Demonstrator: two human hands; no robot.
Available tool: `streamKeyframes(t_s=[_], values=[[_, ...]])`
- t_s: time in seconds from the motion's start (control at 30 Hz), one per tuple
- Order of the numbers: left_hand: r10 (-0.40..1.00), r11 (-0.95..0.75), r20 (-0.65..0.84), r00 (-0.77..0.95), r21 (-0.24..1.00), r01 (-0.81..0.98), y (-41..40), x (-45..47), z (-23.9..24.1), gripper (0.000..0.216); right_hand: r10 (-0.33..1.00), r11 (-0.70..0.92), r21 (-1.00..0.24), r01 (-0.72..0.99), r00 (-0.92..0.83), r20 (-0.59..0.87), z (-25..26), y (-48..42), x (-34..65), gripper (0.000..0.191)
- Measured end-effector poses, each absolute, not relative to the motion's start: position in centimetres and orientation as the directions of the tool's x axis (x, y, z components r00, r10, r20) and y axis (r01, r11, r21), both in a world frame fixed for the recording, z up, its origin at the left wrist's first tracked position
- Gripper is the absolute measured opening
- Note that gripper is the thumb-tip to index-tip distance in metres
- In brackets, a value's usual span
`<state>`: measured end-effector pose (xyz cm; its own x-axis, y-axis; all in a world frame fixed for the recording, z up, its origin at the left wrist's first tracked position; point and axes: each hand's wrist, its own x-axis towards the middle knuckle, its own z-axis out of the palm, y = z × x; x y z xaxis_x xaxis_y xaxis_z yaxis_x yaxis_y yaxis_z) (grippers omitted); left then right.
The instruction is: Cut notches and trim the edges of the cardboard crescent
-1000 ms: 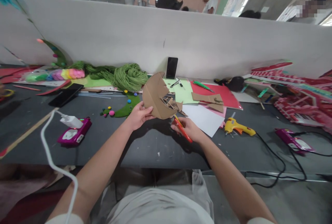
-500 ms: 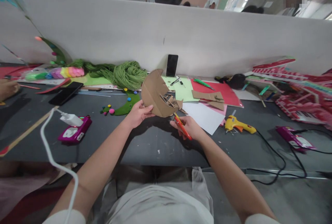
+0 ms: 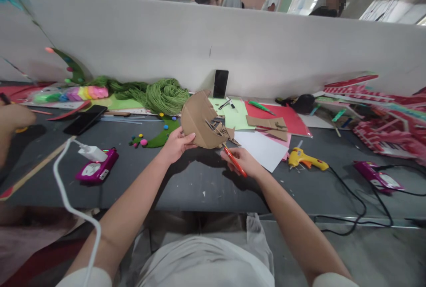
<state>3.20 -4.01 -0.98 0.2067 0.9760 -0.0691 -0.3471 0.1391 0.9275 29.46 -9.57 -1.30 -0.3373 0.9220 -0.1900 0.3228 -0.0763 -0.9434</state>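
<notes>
1. The dark grey counter (image 3: 199,189) runs across in front of the person, and both bare forearms reach out over its near edge.
2. The right hand (image 3: 245,163) is closed around the orange-handled scissors (image 3: 234,163). Their long axis slants from near right to far left. The blade tips meet the lower right edge of the cardboard.
3. The left hand (image 3: 176,145) pinches the brown rounded cardboard piece (image 3: 196,120) at its lower left edge, thumb on the facing side. The piece is held up off the counter and tilted, just left of and beyond the right hand. Its jagged, cut-into side faces right, toward the scissors. Only the left hand touches it directly.
4. Further out, a white sheet of paper (image 3: 262,147) and a yellow glue gun (image 3: 304,159) lie to the right. A magenta power strip (image 3: 96,169) lies to the left.
5. Farthest, a heap of green yarn (image 3: 164,96) and a black phone (image 3: 220,84) stand at the white partition (image 3: 133,43).
</notes>
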Motion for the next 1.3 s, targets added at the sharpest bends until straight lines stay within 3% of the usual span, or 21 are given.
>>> streamKeyframes(t_s=[0.17,0.27,0.33,0.47,0.6,0.8,0.9,1.03,1.13,1.3], values=[[0.992,0.104,-0.068,0.104,0.909,-0.403,-3.4,2.6,-0.8,0.042,0.919,-0.105,-0.952,0.286,-0.339,-0.203,-1.4,-9.5,29.8,0.061],[0.996,0.061,-0.085,-0.031,0.884,-0.463,-2.8,1.6,-0.5,0.033,0.941,-0.125,-0.977,0.171,-0.290,-0.172,-1.5,-9.4,29.9,0.063],[0.994,0.084,-0.108,-0.025,0.877,-0.473,-2.7,1.2,-0.3,0.032,0.967,-0.102,-0.992,0.079,-0.225,-0.118,-1.5,-9.2,29.8,0.062],[0.976,0.211,-0.164,0.142,0.868,-0.450,-4.0,3.1,-0.4,0.039,0.995,-0.060,-0.996,-0.065,-0.089,-0.055,-1.8,-8.6,29.1,0.050],[0.925,0.334,-0.228,0.305,0.870,-0.361,-6.0,6.8,-1.2,0.044,0.996,-0.072,-0.973,-0.219,0.027,-0.080,-2.3,-8.0,28.5,0.045],[0.743,0.485,-0.268,0.614,0.848,-0.216,-5.9,5.4,-0.5,0.047,0.987,-0.149,-0.938,-0.313,0.003,-0.158,-2.2,-7.3,29.9,0.042],[0.850,0.410,-0.237,0.471,0.859,-0.308,-4.9,3.0,0.4,0.051,0.980,-0.190,-0.949,-0.252,-0.109,-0.167,-1.7,-7.4,30.8,0.040],[0.932,0.317,-0.254,0.258,0.916,-0.245,-4.1,1.9,0.8,0.043,0.987,-0.131,-0.982,-0.134,-0.113,-0.117,-1.6,-7.7,30.7,0.039],[0.959,0.270,-0.236,0.159,0.930,-0.248,-3.9,2.1,0.5,0.042,0.989,-0.141,-0.970,-0.200,-0.076,-0.128,-1.7,-7.6,30.4,0.041],[0.979,0.206,-0.193,0.074,0.890,-0.408,-3.7,2.5,0.0,0.036,0.971,-0.237,-0.919,-0.314,-0.095,-0.218,-2.1,-7.1,30.8,0.044]])
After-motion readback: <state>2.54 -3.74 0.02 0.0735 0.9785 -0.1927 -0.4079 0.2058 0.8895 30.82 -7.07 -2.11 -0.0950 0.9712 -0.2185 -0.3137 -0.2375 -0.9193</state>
